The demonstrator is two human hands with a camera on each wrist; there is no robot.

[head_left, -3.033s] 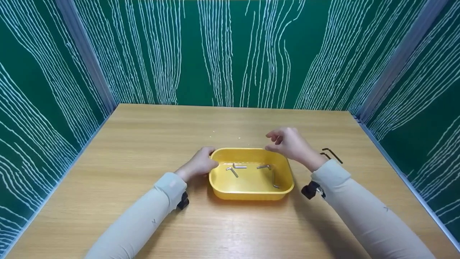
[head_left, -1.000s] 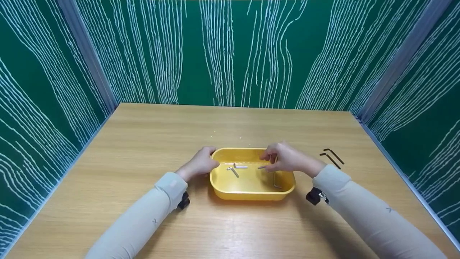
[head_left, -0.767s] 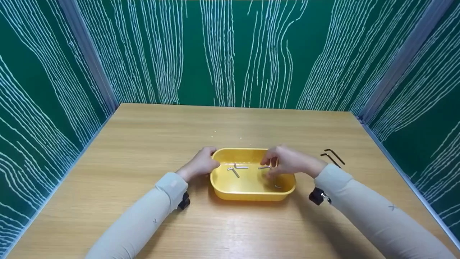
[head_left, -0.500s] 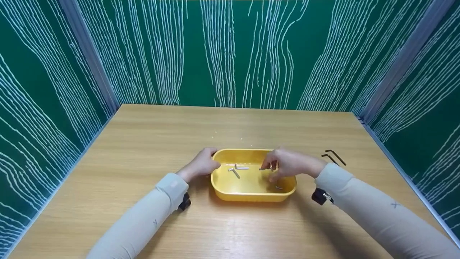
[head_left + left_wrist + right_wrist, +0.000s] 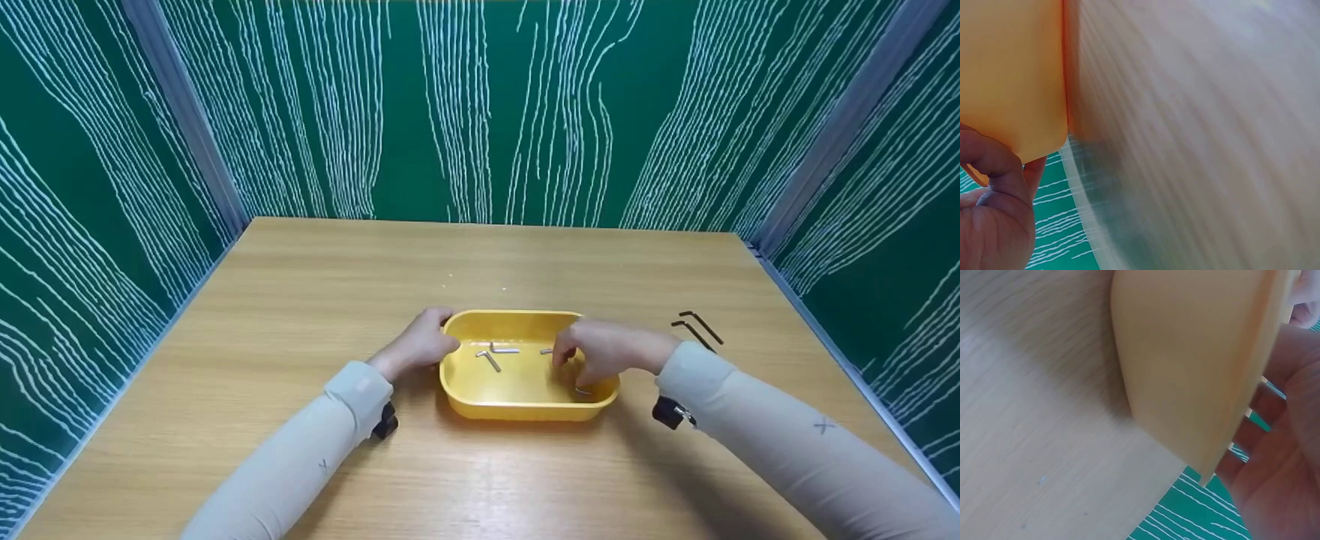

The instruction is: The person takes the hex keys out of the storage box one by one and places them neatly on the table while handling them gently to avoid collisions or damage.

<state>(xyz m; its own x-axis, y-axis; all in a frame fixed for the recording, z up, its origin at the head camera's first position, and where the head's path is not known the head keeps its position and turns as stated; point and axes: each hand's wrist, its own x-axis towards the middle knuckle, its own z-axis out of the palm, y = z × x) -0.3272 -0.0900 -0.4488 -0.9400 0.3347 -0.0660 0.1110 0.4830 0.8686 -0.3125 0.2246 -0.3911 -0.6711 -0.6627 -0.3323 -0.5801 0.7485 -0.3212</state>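
Note:
A yellow plastic tub (image 5: pixel 517 412) stands on the wooden table. My left hand (image 5: pixel 424 341) grips its left rim, thumb over the edge. Inside lie silver L-shaped hex keys: one slanted hex key (image 5: pixel 491 361) and one level hex key (image 5: pixel 506 350) toward the left, plus one hex key (image 5: pixel 546 352) partly behind my fingers. My right hand (image 5: pixel 604 346) reaches down over the right wall, fingers bent and apart from the thumb, above another hex key (image 5: pixel 582 391) that is mostly covered. In the right wrist view, the tub wall (image 5: pixel 1185 354) hides the fingertips.
Two black hex keys lie right of the tub, a far hex key (image 5: pixel 705 328) and a nearer hex key (image 5: pixel 694 334). Small white specks (image 5: pixel 450 275) dot the table (image 5: pixel 337 262) behind the tub. Green walls (image 5: pixel 405 112) with white lines enclose the table's back and sides.
My right hand has come down from above the tub's far right rim into the tub. Lately it has shifted from the upper right hex key toward the near right one. My left hand stays on the rim.

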